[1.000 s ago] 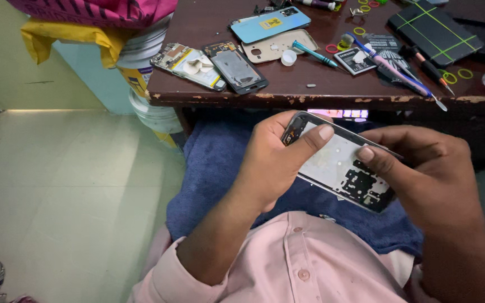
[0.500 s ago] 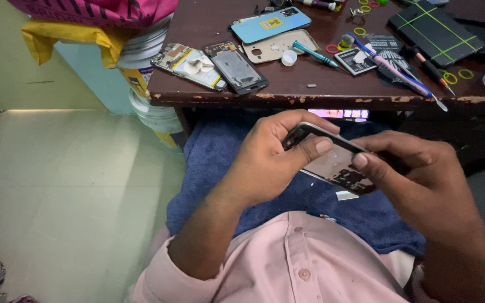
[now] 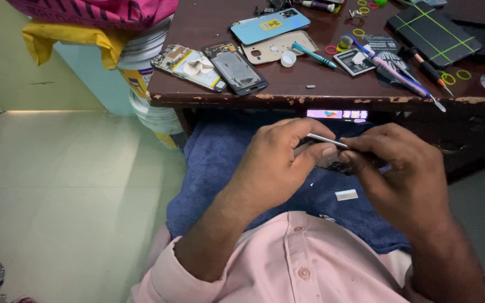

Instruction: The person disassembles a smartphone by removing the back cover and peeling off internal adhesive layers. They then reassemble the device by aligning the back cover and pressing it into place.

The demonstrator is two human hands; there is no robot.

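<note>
A: What has moved?
B: The opened phone (image 3: 332, 154), earlier held flat with its inside shown, is now tilted edge-on over the blue towel (image 3: 225, 163).
A: How is it held?
B: It is gripped by the left hand (image 3: 276, 163) and pinched by the right hand (image 3: 399, 174).
A: Progress?
B: Disassembly appears under way; other phone parts (image 3: 237, 70) lie on the counter (image 3: 209, 92).

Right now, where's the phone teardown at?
Done: the phone is already opened, its dark inner parts exposed along the edge. In hand: both hands grip it edge-on over the blue towel, left hand on one end, right hand on the other. Left: nothing is closed up; other opened phones, a beige back cover and a teal screwdriver lie on the table.
</note>
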